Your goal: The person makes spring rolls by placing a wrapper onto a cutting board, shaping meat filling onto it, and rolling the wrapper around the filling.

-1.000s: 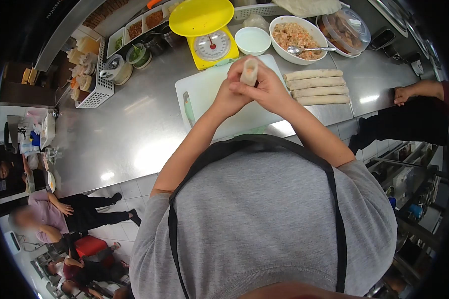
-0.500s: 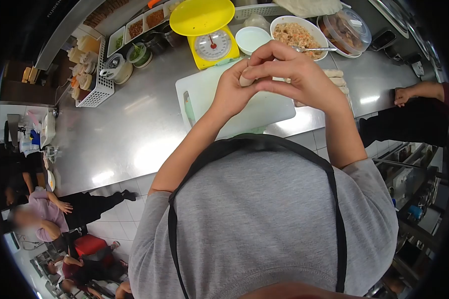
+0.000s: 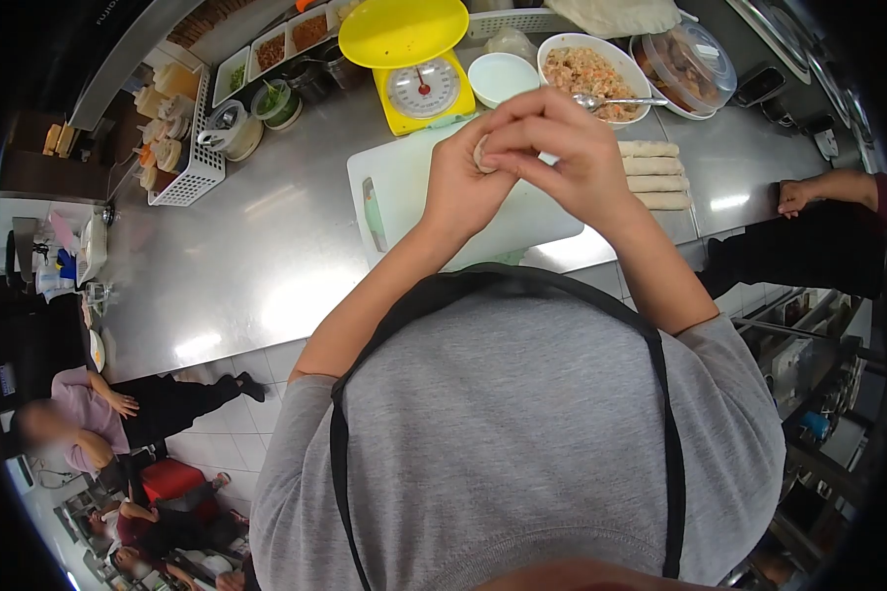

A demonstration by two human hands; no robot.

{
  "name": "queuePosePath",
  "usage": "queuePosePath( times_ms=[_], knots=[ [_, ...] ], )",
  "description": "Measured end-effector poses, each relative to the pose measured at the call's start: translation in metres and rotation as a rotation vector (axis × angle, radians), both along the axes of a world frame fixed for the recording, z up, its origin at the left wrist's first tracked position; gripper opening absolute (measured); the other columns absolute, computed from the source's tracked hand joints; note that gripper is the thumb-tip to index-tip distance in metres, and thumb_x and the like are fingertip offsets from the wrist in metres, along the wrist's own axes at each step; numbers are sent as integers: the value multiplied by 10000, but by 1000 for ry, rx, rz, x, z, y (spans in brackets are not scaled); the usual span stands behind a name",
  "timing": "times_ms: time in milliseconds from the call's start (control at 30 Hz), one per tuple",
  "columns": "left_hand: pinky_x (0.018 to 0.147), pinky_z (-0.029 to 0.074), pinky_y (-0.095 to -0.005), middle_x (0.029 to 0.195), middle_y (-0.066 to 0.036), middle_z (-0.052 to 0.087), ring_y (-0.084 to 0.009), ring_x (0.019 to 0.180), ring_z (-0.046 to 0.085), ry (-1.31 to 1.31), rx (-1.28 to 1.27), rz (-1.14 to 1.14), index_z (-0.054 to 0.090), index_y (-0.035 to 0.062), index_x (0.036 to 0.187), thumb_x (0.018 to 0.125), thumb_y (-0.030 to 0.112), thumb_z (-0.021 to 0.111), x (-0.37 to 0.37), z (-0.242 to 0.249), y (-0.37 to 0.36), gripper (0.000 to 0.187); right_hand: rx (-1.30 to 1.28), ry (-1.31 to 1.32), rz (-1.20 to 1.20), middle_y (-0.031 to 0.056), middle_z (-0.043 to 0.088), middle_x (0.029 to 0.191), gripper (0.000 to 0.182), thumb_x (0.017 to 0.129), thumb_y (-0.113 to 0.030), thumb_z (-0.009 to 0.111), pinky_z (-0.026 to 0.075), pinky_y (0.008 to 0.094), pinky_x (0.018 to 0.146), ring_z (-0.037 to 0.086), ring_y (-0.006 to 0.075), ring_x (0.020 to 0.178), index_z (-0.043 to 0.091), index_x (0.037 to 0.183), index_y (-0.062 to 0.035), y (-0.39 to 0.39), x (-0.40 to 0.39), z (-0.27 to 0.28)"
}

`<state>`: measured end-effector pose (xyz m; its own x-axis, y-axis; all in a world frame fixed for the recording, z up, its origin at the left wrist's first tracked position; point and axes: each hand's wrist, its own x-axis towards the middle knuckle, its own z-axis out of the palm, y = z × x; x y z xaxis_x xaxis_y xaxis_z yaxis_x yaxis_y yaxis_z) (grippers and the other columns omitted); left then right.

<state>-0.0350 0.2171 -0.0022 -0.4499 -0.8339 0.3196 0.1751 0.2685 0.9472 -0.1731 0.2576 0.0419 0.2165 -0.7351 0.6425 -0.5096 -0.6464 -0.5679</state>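
Above the white cutting board, my left hand is wrapped round a pale roll; only its rounded end shows and the rest is hidden. My right hand meets it from the other side, with thumb and fingers closed at the roll. Similar uncooked rolls lie side by side on the counter to the right. Behind my hands are a white bowl of minced filling with a spoon in it and a small bowl of whitish liquid.
A yellow kitchen scale stands behind the board. Left of it are sauce tubs and a white basket of bottles. A lidded container sits back right. Another person's hand rests at the counter's right edge.
My right hand has tilted and drawn closer over my left hand, its fingers curling more at the roll. More of the rolls on the counter shows now.
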Motion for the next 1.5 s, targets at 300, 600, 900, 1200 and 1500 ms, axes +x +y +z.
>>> queuePosePath(
  times_ms=[300, 600, 900, 1200, 1500],
  knots=[
    [619, 458, -253, 729, -51, 611, -101, 678, 556, -134, -44, 29, 531, 19, 790, 730, 14, 660, 2, -1, -2, 142, -143, 191, -28, 58, 581, 1189, 194, 746, -197, 713, 454, 346, 860, 509, 242, 1116, 711, 921, -113, 7, -7, -4],
    [601, 447, -256, 690, -45, 572, -89, 658, 515, -41, -60, 39, 503, 21, 735, 719, 19, 668, -4, 0, -2, 167, -163, 372, -18, -16, 573, 1231, 209, 788, -334, 668, 338, 430, 987, 433, 262, 1224, 693, 808, -128, -6, -5, 8],
    [566, 414, -239, 651, -18, 540, -83, 625, 470, -64, -131, 81, 488, 32, 715, 691, 25, 676, 0, 8, -11, 189, -165, 338, -27, -4, 548, 1281, 224, 793, -351, 655, 264, 499, 1050, 379, 266, 1287, 671, 766, -129, -12, -6, 5],
    [569, 376, -193, 660, 45, 504, -35, 634, 443, 6, -96, 112, 491, 59, 691, 784, 47, 684, 3, 19, -14, 215, -43, -35, 164, 51, 504, 1310, 389, 771, -429, 685, 233, 481, 1086, 383, 247, 1290, 638, 1003, -120, -32, -11, -15],
    [575, 413, -196, 643, 4, 535, -77, 609, 539, 418, 30, 172, 502, 72, 717, 807, 79, 709, 20, 22, -39, 227, 685, -62, 101, 83, 580, 1028, 391, 756, -253, 735, 436, 373, 840, 545, 205, 1003, 572, 1053, -58, -34, -10, -111]
  ],
)
